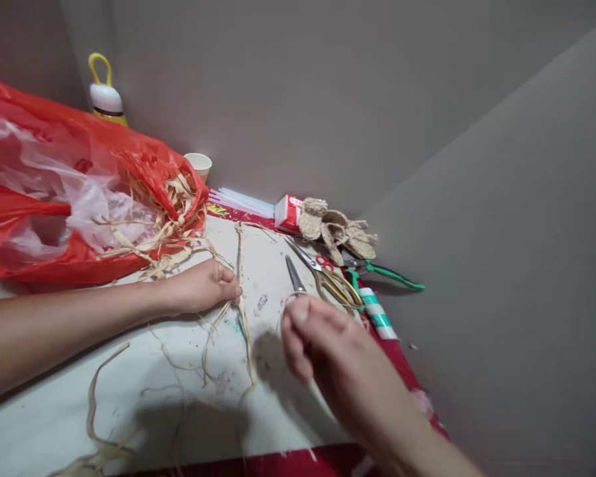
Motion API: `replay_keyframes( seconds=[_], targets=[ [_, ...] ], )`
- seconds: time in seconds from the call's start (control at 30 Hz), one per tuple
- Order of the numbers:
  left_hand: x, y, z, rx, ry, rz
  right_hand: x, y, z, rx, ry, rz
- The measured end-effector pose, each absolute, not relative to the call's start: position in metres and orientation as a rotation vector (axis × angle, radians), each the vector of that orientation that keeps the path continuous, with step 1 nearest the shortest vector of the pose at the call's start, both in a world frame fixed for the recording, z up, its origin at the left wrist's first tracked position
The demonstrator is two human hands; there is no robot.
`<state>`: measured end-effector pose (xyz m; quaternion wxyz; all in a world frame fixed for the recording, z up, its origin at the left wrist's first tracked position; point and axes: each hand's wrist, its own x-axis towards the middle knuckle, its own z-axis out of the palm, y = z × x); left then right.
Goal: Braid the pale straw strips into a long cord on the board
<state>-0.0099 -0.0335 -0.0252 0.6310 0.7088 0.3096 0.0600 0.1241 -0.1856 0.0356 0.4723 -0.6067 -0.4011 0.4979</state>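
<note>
My left hand (206, 288) is closed in a pinch on a thin braid of straw-coloured raffia (240, 255), which lies up the white work surface. Below the pinch the braid loosens into strands. To the right, my right hand (322, 344) is wrapped round a pair of scissors (294, 273). Their pointed metal blades face away from me and look closed; the handles are hidden in my fingers. The blades are apart from the braid. Larger gold-handled scissors (335, 285) lie just beyond my right hand. Loose raffia strips (97, 397) are scattered nearer to me.
A red plastic bag (94, 262) spills raffia at the left. Behind it stand a yellow-and-white bottle (106, 99) and a paper cup (198, 162). Woven raffia pieces (335, 225), a red-and-white box (288, 212), green-handled pliers (395, 275) and a green-striped roll (377, 315) line the wall.
</note>
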Motion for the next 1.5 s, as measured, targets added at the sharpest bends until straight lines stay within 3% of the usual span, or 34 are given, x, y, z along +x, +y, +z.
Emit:
replay_keyframes(
  seconds=[0.07,0.13,0.2,0.27,0.37,0.53,0.83,1.1,1.5],
  targets=[
    [-0.010,-0.032,-0.026,1.624,0.710,0.120,0.114,-0.220,0.037,-1.677,-1.257,1.036],
    [-0.009,-0.031,-0.027,1.633,0.698,0.110,0.119,-0.252,0.032,-1.847,-1.401,0.404],
    [-0.009,-0.031,-0.028,1.645,0.680,0.107,0.142,-0.281,0.016,-2.087,-1.237,-0.133],
    [-0.010,-0.030,-0.030,1.653,0.670,0.108,0.178,-0.311,-0.007,-2.379,-1.026,-0.315],
    [-0.011,-0.028,-0.034,1.659,0.661,0.122,0.228,-0.351,-0.046,-2.685,-1.050,-0.287],
    [-0.013,-0.027,-0.034,1.677,0.639,0.130,0.252,-0.379,-0.075,-2.717,-1.088,-0.175],
    [-0.017,-0.028,-0.032,1.706,0.612,0.134,0.264,-0.363,-0.038,-2.526,-1.195,-0.096],
    [-0.018,-0.031,-0.028,1.707,0.628,0.121,0.314,-0.268,-0.004,-2.280,-1.726,-0.014],
    [-0.020,-0.041,-0.013,1.688,0.663,0.127,0.347,-0.220,0.009,-2.458,-2.008,-0.298]
  ],
)
